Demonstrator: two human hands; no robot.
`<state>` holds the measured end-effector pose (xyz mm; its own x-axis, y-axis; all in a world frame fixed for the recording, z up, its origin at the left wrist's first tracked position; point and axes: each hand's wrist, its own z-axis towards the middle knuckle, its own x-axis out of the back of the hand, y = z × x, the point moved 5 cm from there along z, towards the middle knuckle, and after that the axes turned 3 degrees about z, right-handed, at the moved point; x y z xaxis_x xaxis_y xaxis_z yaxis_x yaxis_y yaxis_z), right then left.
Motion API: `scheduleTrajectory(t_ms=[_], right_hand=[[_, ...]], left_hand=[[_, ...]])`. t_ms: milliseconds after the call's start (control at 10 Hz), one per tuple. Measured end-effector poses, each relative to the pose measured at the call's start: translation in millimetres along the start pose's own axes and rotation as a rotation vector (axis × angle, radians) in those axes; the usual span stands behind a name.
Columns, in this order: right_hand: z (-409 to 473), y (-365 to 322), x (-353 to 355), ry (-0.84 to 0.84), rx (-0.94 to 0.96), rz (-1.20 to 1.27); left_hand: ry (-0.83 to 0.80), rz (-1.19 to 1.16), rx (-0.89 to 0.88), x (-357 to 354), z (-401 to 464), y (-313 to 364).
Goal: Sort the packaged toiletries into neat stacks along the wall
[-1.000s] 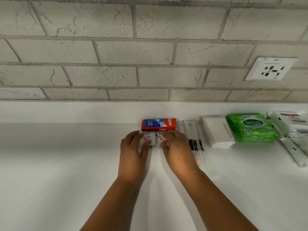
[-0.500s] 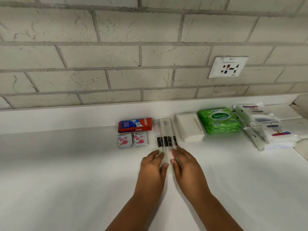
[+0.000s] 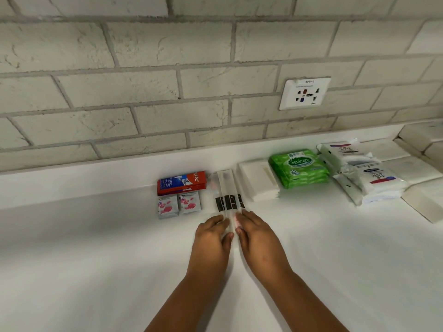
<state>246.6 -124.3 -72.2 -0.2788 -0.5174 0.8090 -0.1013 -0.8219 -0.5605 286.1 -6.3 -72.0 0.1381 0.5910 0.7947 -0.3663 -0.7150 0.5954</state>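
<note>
A row of packets lies along the wall on the white counter (image 3: 96, 248). From the left come red toothpaste boxes (image 3: 182, 182), two small pink-printed sachets (image 3: 178, 204), long clear toothbrush packs (image 3: 227, 195) with black bands, a white packet stack (image 3: 260, 184), green Sanicare wipes (image 3: 299, 167) and white Dove packs (image 3: 369, 176). My left hand (image 3: 212, 236) and my right hand (image 3: 255, 232) lie flat on either side of the near end of the toothbrush packs, fingers straight and touching them.
A brick wall rises behind the counter, with a white power socket (image 3: 305, 93) above the wipes. A flat white box (image 3: 424, 204) sits at the far right near a raised white ledge (image 3: 417, 137).
Both hands left the pink sachets and moved right to the near end of the toothbrush packs. The view has swung right, bringing the Dove packs more into sight.
</note>
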Motion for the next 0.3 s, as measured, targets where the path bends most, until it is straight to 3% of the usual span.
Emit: scheduleTrajectory(t_ms=[100, 200, 300], right_hand=[[2.4, -2.7, 1.2, -0.069, -0.002, -0.001], [-2.7, -3.0, 11.3, -0.026, 0.024, 0.023], [-11.2, 4.8, 32.8, 0.096, -0.032, 0.134]], left_hand=[[0.001, -0.005, 0.012, -0.8, -0.9, -1.2], [0.075, -0.066, 0.039, 1.7, -4.8, -2.5], [0.248, -0.077, 0.1, 15.9, -10.2, 7.3]])
